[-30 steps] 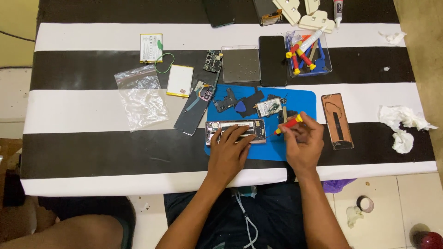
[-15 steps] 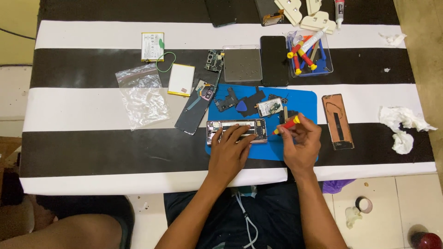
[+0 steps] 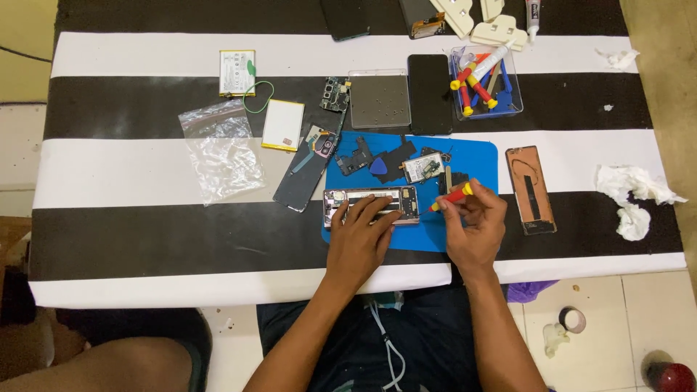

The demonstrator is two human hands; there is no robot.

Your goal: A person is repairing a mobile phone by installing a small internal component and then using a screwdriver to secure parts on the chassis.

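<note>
The left hand [image 3: 361, 236] presses flat, fingers open, on the opened phone frame [image 3: 372, 205] lying on the blue mat [image 3: 465, 232]. The right hand [image 3: 475, 225] pinches a small red screwdriver [image 3: 450, 197] at the frame's right end. Removed parts [image 3: 392, 161] already lie above on the mat, so disassembly looks well advanced.

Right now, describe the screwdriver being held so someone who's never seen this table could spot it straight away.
Find the blue mat in the middle of the black-and-white striped table. At its lower right, the right hand pinches a small red screwdriver with a yellow cap, tip toward the opened phone under the left hand. The similar red-and-yellow tools sit in the clear tray; this one alone is held.
</note>
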